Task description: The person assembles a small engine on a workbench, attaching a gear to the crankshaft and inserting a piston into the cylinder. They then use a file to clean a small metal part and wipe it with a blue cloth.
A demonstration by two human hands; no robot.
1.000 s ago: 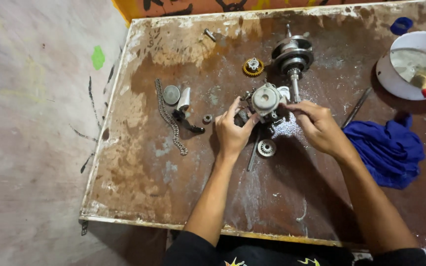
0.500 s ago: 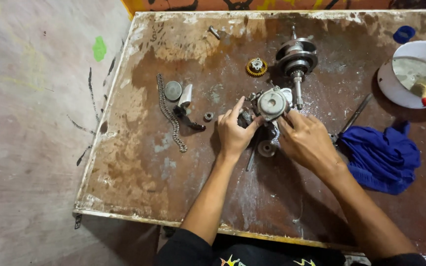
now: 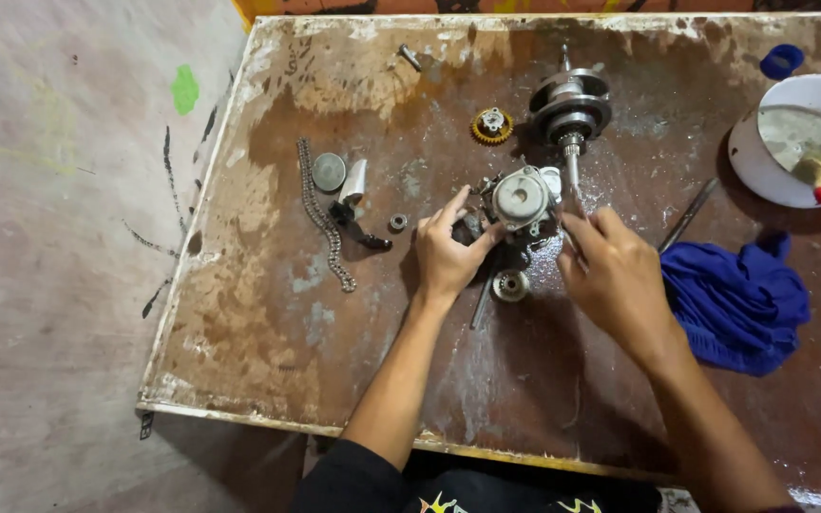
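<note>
Working over the stained brown board, we curl our left hand around the left side of a small grey metal housing at mid-board, thumb and fingers pinching it. Our right hand is half closed just beside its right edge, fingertips touching; whether it grips anything, we cannot tell. A chain lies left, a crankshaft just above, a blue cloth right.
</note>
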